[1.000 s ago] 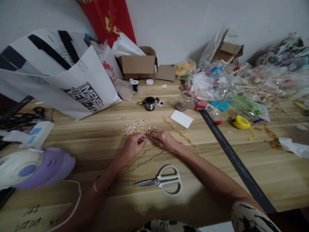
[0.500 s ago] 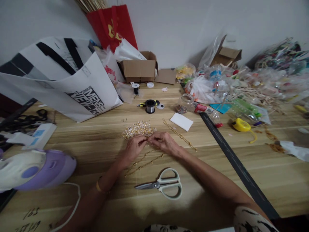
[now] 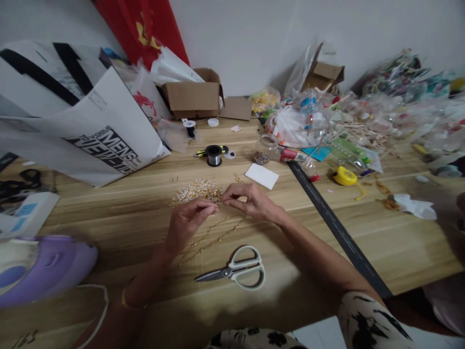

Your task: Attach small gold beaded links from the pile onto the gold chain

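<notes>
While your left hand (image 3: 187, 224) and right hand (image 3: 249, 201) have lifted slightly since a moment ago, their fingers stay pinched together on a thin gold chain (image 3: 209, 241) beside the bead pile (image 3: 196, 192), above the scissors (image 3: 236, 269) on the worktop (image 3: 363, 213), suggesting fine joining work continues.

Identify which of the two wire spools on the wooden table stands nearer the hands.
The wide black spool of silver wire; the small white-topped spool stands farther back by the cardboard box.
</notes>
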Available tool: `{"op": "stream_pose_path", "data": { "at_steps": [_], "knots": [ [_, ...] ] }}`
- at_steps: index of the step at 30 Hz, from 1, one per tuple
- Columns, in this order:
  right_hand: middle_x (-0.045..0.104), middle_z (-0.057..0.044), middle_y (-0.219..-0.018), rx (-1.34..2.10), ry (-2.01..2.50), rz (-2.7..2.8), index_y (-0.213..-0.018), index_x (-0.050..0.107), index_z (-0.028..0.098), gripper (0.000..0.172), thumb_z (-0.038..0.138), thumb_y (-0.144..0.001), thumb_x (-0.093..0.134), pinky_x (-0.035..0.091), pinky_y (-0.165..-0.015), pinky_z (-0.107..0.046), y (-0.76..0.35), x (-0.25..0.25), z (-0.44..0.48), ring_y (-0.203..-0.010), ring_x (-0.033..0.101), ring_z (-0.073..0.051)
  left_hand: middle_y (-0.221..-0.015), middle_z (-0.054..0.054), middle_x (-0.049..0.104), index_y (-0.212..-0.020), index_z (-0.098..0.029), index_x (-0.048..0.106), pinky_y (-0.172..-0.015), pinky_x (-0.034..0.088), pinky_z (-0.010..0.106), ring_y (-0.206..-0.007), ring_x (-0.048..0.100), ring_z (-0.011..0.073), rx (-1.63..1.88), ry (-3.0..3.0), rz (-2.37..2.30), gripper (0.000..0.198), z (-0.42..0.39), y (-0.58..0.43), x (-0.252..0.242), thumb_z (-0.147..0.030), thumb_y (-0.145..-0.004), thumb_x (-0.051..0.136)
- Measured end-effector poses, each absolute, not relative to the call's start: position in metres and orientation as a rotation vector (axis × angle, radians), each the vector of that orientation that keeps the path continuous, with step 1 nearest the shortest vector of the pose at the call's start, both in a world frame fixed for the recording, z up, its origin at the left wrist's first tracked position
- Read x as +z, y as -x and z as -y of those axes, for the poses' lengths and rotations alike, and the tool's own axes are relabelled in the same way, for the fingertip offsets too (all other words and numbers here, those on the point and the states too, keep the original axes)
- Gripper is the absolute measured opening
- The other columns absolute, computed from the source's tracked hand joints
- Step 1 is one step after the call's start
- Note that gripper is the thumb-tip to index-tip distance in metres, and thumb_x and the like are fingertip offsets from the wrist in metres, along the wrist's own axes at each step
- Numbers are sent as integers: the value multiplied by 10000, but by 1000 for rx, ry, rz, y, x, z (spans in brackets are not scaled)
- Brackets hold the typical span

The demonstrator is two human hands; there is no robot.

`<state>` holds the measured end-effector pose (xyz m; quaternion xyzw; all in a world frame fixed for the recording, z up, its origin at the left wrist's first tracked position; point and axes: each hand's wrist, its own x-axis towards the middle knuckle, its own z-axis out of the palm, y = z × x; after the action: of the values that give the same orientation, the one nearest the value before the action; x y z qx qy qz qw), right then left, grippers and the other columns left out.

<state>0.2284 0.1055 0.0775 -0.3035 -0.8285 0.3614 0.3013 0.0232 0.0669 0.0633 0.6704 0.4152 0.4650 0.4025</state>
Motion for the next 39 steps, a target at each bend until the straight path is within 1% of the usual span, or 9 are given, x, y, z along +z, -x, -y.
{"op": "stream_pose_path", "data": {
  "at_steps": [5,9,18,22,27,32,34,36,39],
  "knots": [
    [651,-29,-821,851,885,2246,-894,635,137,145,220,-882,517,417,-666,-213,-250,88,-112,-730,571,-113,-763,12,688,-777,-177,680,-705,513,244,-719,634,130,1251,-1553,-1096,88,-67,-30,69,-250,-775,631],
    [620,-8,-727,775,953,2337,-856,627,135,129,202,-872,517,367,-590,-188,-265,78,-118,-642,527,-95,-727,3,673,-746,-170,665,-688,511,236,-703,629,124,1299,-1514,-1129,97,-69,-37,70,-260,-766,638],
    [621,-7,-734,775,1179,2385,-842,614,146,135,203,-863,493,349,-577,-179,-302,48,-105,-615,521,-88,-722,15,668,-726,-154,651,-692,500,238,-706,625,130,1170,-1621,-1147,136,-68,-45,47,-272,-782,612],
    [620,-4,-712,696,1263,2388,-837,620,147,125,152,-836,495,352,-588,-183,-313,36,-102,-613,525,-92,-725,19,670,-732,-150,651,-691,499,246,-708,623,137,1150,-1636,-1181,148,-66,-42,42,-284,-780,607],
    [648,-43,-851,637,1260,2366,-938,629,153,203,90,-775,525,391,-647,-200,-306,33,-99,-679,557,-110,-660,7,649,-675,-150,632,-623,474,221,-643,597,126,1093,-1700,-1210,164,-61,-43,36,-273,-777,598],
    [627,-72,-965,693,1215,2317,-1021,603,141,289,50,-760,517,418,-655,-216,-283,51,-85,-679,556,-102,-625,5,641,-652,-152,626,-602,462,218,-618,594,128,1021,-1730,-1209,152,-55,-51,37,-240,-771,592],
    [629,-58,-947,816,1231,2212,-1096,576,154,331,94,-771,551,419,-611,-210,-273,58,-77,-629,541,-88,-638,8,640,-662,-151,620,-607,461,219,-627,594,129,1030,-1738,-1194,154,-54,-54,38,-241,-782,586],
    [634,-13,-803,1085,1195,2097,-1148,552,176,363,167,-787,585,413,-564,-194,-263,62,-69,-585,532,-82,-656,12,640,-671,-152,617,-614,459,220,-639,593,129,1066,-1759,-1170,151,-53,-57,39,-240,-789,584],
    [640,-38,-895,1482,1056,1794,-1110,550,157,363,239,-766,635,443,-562,-194,-250,61,-58,-633,571,-85,-676,15,649,-677,-156,623,-626,459,226,-647,594,130,1129,-1813,-1136,135,-52,-61,40,-226,-788,592]
  ]
}}
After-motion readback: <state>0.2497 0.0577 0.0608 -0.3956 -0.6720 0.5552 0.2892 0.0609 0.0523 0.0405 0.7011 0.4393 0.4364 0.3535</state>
